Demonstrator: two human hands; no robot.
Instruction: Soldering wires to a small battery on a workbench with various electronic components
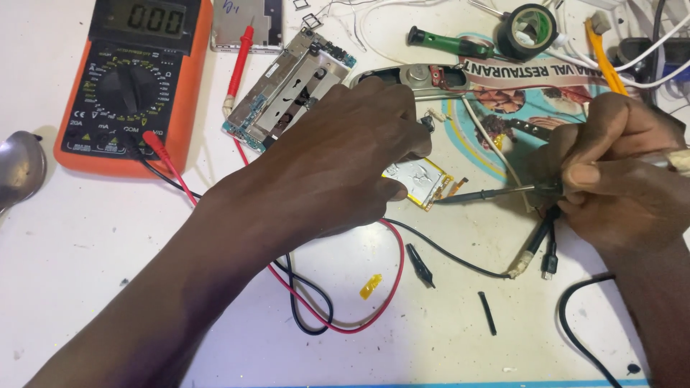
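White tabletop (86, 273), scuffed and crowded with repair clutter, fills the head view. An orange multimeter (133, 79) sits at the upper left, its red and black leads (338, 316) looping down across the bare surface. Beside it lies a stripped phone frame (287, 90), and farther right a green-handled screwdriver (449, 41), a roll of black tape (530, 29) and a printed paper sheet (532, 79) under tangled white cables.

Near the middle, a small silver battery pack (417, 179) with yellow edging lies flat, partly hidden. Its long axis seems to run left to right, though the covering hand makes that hard to judge. The left hand (338, 158) rests over it from the left, fingers curled down, fingertips (399, 188) pressing on the pack's near edge to pin it rather than enclosing it. This hand is plainly the nearer one.

The right hand (618, 165) sits well to the right of the pack, fingers bunched tight around the back of a thin black probe (489, 192). The probe lies almost level, pointing left, and its tip reaches the small connector tab at the pack's right end.
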